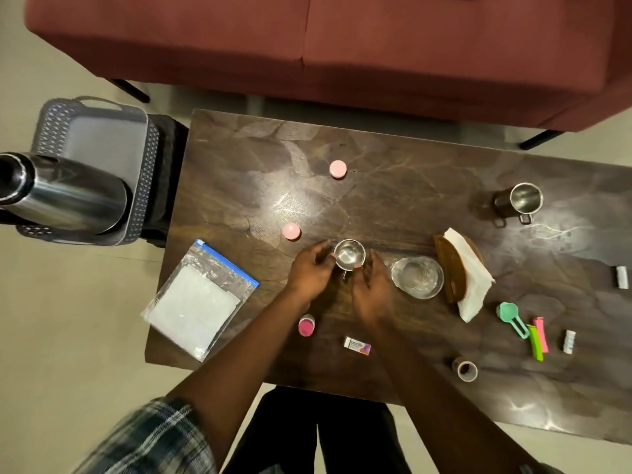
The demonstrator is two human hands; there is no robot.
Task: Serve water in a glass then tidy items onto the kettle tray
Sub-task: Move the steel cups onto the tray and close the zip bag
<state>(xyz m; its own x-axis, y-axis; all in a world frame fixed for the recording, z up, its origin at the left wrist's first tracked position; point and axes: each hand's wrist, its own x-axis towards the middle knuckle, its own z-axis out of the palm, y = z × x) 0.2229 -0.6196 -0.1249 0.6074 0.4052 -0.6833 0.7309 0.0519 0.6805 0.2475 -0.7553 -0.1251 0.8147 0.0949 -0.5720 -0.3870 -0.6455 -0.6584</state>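
A small steel cup stands near the middle of the dark wooden table. My left hand touches its left side and my right hand touches its right side, fingers curled around it. Just right of my right hand stands a clear glass; whether it holds water is unclear. A steel kettle lies across a grey perforated tray on a stand left of the table. A second steel mug stands at the far right.
Two pink caps and a pink bottle lie on the table. A zip bag overhangs the left edge. Napkin on a brown holder, teal scoop, clips, tape roll, small box. A red sofa behind.
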